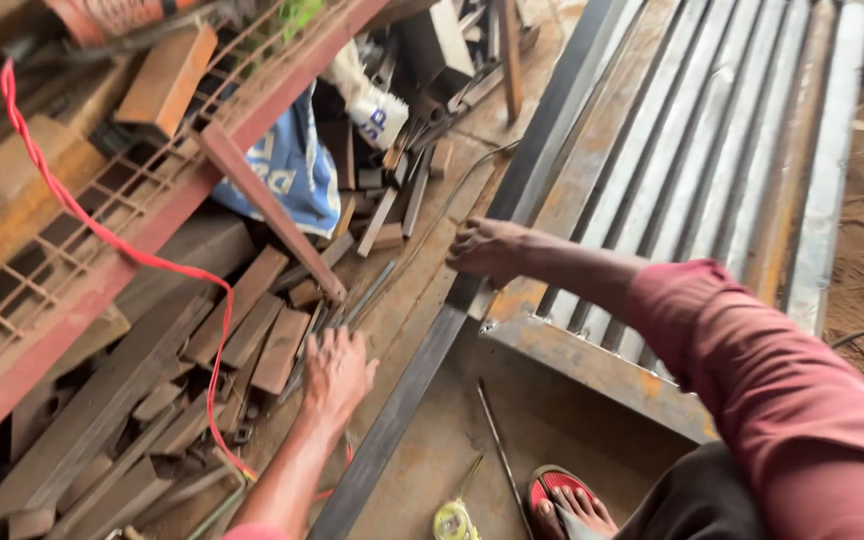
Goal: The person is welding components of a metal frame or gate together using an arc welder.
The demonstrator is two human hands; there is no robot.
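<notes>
Dusty workshop floor (512,440) strewn with scrap. Left hand (334,372) lies spread and loose on steel offcuts (252,335), gripping nothing. Right hand (487,248) clasps the long bar (422,390), beside the metal frame (692,150) at its right.

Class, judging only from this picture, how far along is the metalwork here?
Done: the metal frame already carries a row of bars. In hand: the right hand rests on a long flat strip beside the frame, while the left hand reaches into the scrap offcuts. Left: the strip lies loose, apparently unattached.
</notes>
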